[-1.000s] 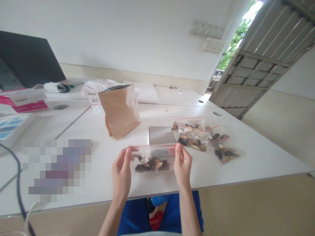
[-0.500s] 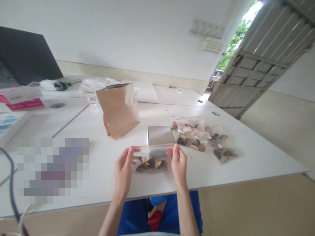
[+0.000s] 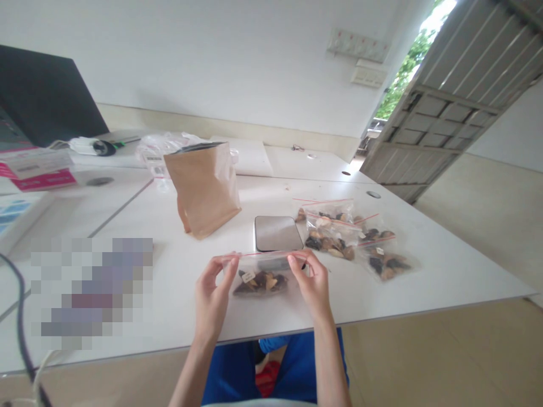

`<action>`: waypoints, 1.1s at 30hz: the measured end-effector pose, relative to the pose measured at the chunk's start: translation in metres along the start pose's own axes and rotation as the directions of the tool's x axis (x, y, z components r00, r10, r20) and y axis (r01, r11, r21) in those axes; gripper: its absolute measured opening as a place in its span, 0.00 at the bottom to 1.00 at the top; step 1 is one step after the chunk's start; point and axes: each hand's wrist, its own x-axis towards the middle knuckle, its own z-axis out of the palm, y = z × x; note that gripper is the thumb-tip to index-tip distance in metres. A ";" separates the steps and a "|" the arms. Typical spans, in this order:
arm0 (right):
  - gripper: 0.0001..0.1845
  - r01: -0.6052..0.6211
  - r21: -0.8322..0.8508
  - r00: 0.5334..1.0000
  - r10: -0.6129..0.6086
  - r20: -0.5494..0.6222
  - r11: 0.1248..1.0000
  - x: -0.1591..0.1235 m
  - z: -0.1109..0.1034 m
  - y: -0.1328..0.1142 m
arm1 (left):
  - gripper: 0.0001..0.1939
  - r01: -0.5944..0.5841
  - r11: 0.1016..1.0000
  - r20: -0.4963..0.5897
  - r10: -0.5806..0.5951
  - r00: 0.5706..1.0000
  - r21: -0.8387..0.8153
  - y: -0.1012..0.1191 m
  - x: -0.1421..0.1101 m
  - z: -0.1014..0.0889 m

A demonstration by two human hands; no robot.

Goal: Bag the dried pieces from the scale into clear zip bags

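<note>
A clear zip bag (image 3: 262, 281) with a red seal line hangs between my hands over the front of the table. Dark and tan dried pieces, perhaps dried mushrooms, lie in its lower part beside a small white label. My left hand (image 3: 215, 291) pinches the top edge near its left end. With thumb and fingers my right hand (image 3: 311, 282) grips the same edge toward the right. Just behind the bag sits a small scale (image 3: 278, 233) with a bare metal top. Several similar filled zip bags (image 3: 333, 243) lie to its right.
An upright brown paper bag (image 3: 206, 192) stands behind and left of the scale. Crumpled clear plastic (image 3: 153, 155) lies behind it. Pink boxes (image 3: 40, 169) and a black computer case (image 3: 51, 96) occupy the far left. Cables hang at the left edge; a blurred patch covers the left front.
My right hand has shifted its grip, with the thumb now farther left along the seal. My left thumb has moved slightly right. The bag stays in about the same place.
</note>
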 end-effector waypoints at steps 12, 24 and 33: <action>0.12 -0.233 0.214 0.968 0.205 0.146 0.949 -0.003 0.001 -0.007 | 0.16 0.149 0.966 0.169 -0.114 0.979 -0.211 0.006 -0.005 0.002; 0.06 -0.145 0.279 0.987 0.117 0.115 0.949 -0.005 0.005 -0.002 | 0.17 -0.001 1.000 0.082 -0.001 0.997 0.029 0.006 -0.004 0.004; 0.11 -0.244 0.335 0.966 0.198 0.166 0.910 -0.009 0.003 -0.006 | 0.17 0.008 0.999 0.120 -0.012 0.993 0.034 0.007 -0.004 0.002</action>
